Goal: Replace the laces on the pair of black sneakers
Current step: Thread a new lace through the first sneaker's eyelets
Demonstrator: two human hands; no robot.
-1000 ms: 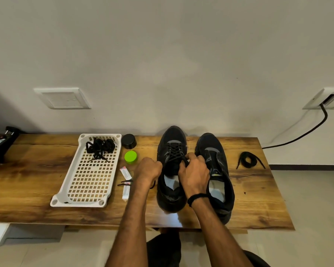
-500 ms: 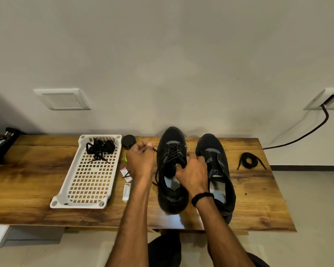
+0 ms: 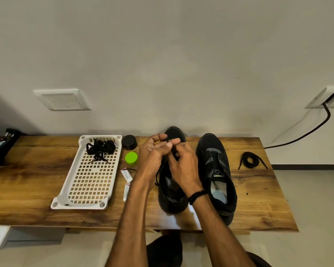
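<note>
Two black sneakers stand side by side on the wooden table, toes toward the wall. Both my hands are over the left sneaker and hide its lacing. My left hand is raised above the toe and pinches a black lace between thumb and fingers; the lace trails down the shoe's left side. My right hand has its fingers curled into the lacing zone just below, pinching the same lace. The right sneaker shows no lace. A loose black lace lies coiled to its right.
A white perforated tray at the left holds a bundle of black laces. Between tray and shoes are a black cap, a green lid and two small white packets. A black cable runs along the wall at right.
My left hand rose from beside the shoe to above its toe, drawing the lace up. My right hand shifted up the shoe from the tongue to meet it.
</note>
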